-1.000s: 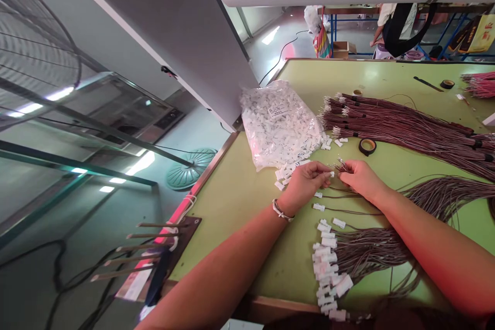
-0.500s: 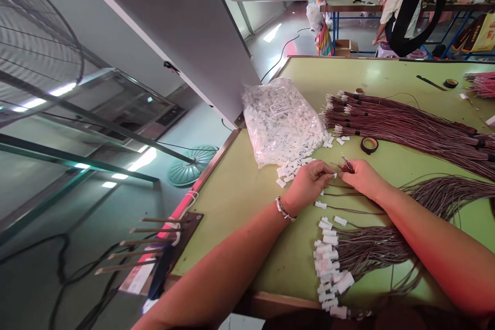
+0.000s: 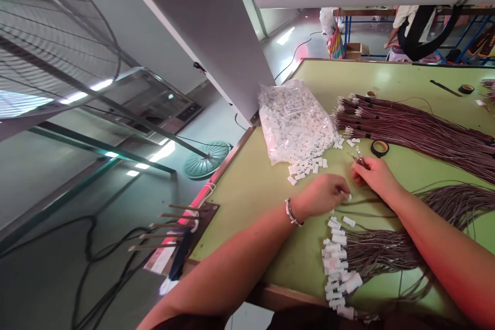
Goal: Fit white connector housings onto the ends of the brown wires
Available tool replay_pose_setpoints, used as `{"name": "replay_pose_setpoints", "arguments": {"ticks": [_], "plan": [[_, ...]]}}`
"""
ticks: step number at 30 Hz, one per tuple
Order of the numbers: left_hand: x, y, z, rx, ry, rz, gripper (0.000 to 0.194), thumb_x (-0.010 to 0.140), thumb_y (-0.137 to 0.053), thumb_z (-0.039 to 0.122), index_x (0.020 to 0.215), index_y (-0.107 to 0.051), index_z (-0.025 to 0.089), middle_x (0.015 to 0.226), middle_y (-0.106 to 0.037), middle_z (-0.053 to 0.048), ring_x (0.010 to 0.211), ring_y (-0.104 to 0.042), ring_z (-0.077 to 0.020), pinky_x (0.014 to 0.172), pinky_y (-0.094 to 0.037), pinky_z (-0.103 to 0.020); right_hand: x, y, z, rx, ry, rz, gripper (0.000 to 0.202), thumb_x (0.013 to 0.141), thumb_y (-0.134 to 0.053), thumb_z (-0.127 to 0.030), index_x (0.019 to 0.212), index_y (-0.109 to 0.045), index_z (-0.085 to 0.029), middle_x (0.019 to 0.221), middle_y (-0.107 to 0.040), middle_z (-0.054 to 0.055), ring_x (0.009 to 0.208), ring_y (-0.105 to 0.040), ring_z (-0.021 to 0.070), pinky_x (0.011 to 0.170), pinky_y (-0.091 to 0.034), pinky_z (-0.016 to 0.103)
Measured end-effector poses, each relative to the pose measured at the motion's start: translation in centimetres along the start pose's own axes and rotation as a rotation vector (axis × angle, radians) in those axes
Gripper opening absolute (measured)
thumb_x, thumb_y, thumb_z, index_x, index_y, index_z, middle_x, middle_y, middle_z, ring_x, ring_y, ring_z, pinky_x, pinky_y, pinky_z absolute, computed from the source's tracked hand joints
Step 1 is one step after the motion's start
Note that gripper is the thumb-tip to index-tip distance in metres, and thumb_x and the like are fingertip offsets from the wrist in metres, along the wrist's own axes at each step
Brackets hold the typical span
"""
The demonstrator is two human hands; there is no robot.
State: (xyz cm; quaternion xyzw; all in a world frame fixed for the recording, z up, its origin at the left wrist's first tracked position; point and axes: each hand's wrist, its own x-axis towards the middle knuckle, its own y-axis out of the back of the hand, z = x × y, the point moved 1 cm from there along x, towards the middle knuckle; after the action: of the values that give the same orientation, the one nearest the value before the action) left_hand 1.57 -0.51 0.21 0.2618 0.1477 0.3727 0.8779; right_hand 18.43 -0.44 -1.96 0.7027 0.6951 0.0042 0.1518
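My left hand (image 3: 323, 193) hovers low over the green table (image 3: 247, 191), fingers pinched on a small white connector (image 3: 348, 197) with a brown wire trailing right. My right hand (image 3: 375, 175) sits just beside it, fingers closed on a few brown wire ends (image 3: 358, 157) with metal tips. Below the hands lies a fan of finished wires with white connectors (image 3: 336, 263). Loose white connectors (image 3: 305, 169) spill from a clear bag (image 3: 294, 121) just beyond my left hand.
Long bundles of brown wires (image 3: 417, 126) stretch across the table's right side, with a tape roll (image 3: 379, 148) near them. More loose wires (image 3: 452, 198) run under my right arm. A fan guard (image 3: 46, 46) stands left. A person (image 3: 406, 26) works at the far back.
My left hand has dropped toward me with the connector, pulling its wire away from the right hand. The view has shifted, so everything sits further right.
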Motion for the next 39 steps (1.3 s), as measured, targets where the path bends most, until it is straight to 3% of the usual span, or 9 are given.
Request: {"name": "replay_pose_setpoints", "arguments": {"ticks": [2, 4, 6, 8, 10, 15, 31, 35, 39], "plan": [[-0.7, -0.1, 0.9, 0.02, -0.12, -0.248, 0.009, 0.07, -0.06, 0.014, 0.072, -0.068, 0.017, 0.064, -0.064, 0.0, 0.052, -0.053, -0.0097, 0.051, -0.042, -0.02, 0.0, 0.1, 0.0, 0.057, -0.02, 0.046, 0.025, 0.07, -0.06, -0.041, 0.069, -0.057, -0.016, 0.06, -0.06, 0.002, 0.044, -0.046, 0.0088, 0.04, -0.034, 0.021], [-0.9, 0.3, 1.1, 0.033, -0.25, -0.318, 0.012, 0.074, -0.058, 0.016, 0.074, -0.069, 0.018, 0.069, -0.066, -0.002, 0.058, -0.057, -0.011, 0.058, -0.045, -0.02, 0.0, 0.0, -0.1, 0.081, -0.029, 0.043, 0.03, 0.07, -0.059, -0.045, 0.073, -0.058, -0.015, 0.058, -0.06, 0.002, 0.04, -0.039, 0.0068, 0.035, -0.027, 0.02], [-0.4, 1.3, 0.5, 0.111, -0.255, -0.116, 0.018, 0.08, -0.052, 0.019, 0.075, -0.069, 0.018, 0.074, -0.066, -0.004, 0.068, -0.059, -0.0137, 0.067, -0.047, -0.023, -0.1, -0.2, -0.3, 0.107, -0.025, 0.037, 0.031, 0.071, -0.057, -0.045, 0.081, -0.059, -0.016, 0.059, -0.061, 0.001, 0.038, -0.037, 0.0066, 0.035, -0.024, 0.02], [0.4, 2.5, -0.8, 0.292, -0.061, 0.286, 0.021, 0.083, -0.049, 0.019, 0.08, -0.069, 0.017, 0.079, -0.064, -0.007, 0.075, -0.059, -0.0171, 0.071, -0.046, -0.029, -0.2, -0.4, -0.4, 0.12, -0.026, 0.05, 0.03, 0.071, -0.057, -0.042, 0.088, -0.056, -0.018, 0.059, -0.062, 0.0, 0.038, -0.038, 0.0075, 0.036, -0.025, 0.021], [1.3, 3.3, -2.1, 0.478, 0.067, 0.459, 0.019, 0.083, -0.05, 0.02, 0.088, -0.068, 0.017, 0.086, -0.06, -0.009, 0.079, -0.057, -0.0201, 0.072, -0.046, -0.032, -0.2, -0.5, -0.5, 0.101, -0.011, 0.071, 0.025, 0.07, -0.056, -0.039, 0.085, -0.053, -0.019, 0.06, -0.062, 0.0, 0.039, -0.038, 0.0079, 0.038, -0.027, 0.022], [2.3, 3.5, -3.2, 0.735, -0.004, 0.281, 0.028, 0.084, -0.042, 0.013, 0.075, -0.067, 0.016, 0.08, -0.053, -0.009, 0.08, -0.051, -0.0214, 0.066, -0.045, -0.032, 0.0, -0.4, -0.1, -0.027, 0.074, 0.088, 0.015, 0.068, -0.055, -0.033, 0.067, -0.052, -0.018, 0.056, -0.054, -0.002, 0.048, -0.041, 0.0092, 0.048, -0.032, 0.024], [2.1, 2.9, -2.0, 0.561, -0.131, 0.185, 0.024, 0.085, -0.048, 0.026, 0.092, -0.069, 0.016, 0.087, -0.06, -0.01, 0.087, -0.055, -0.0217, 0.079, -0.045, -0.034, -0.2, -0.7, -0.6, -0.068, 0.115, 0.098, 0.005, 0.058, -0.049, -0.022, 0.059, -0.046, -0.018, 0.055, -0.041, -0.006, 0.054, -0.036, 0.0095, 0.053, -0.029, 0.023], [2.1, 2.3, -1.2, 0.617, -0.057, 0.111, 0.018, 0.083, -0.051, 0.024, 0.079, -0.066, 0.015, 0.078, -0.058, -0.008, 0.077, -0.056, -0.0207, 0.073, -0.045, -0.033, -0.3, -0.8, -0.6, -0.06, 0.152, 0.091, 0.005, 0.06, -0.05, -0.022, 0.059, -0.049, -0.018, 0.056, -0.044, -0.005, 0.056, -0.039, 0.01, 0.054, -0.031, 0.023], [1.7, 2.2, -1.1, 0.407, 0.065, 0.222, 0.007, 0.074, -0.057, 0.018, 0.079, -0.062, 0.017, 0.071, -0.058, -0.004, 0.067, -0.055, -0.017, 0.065, -0.045, -0.029, -0.3, -0.9, -0.6, -0.058, 0.179, 0.095, 0.01, 0.062, -0.054, -0.025, 0.059, -0.049, -0.017, 0.057, -0.047, -0.004, 0.056, -0.04, 0.01, 0.055, -0.033, 0.023]]}}
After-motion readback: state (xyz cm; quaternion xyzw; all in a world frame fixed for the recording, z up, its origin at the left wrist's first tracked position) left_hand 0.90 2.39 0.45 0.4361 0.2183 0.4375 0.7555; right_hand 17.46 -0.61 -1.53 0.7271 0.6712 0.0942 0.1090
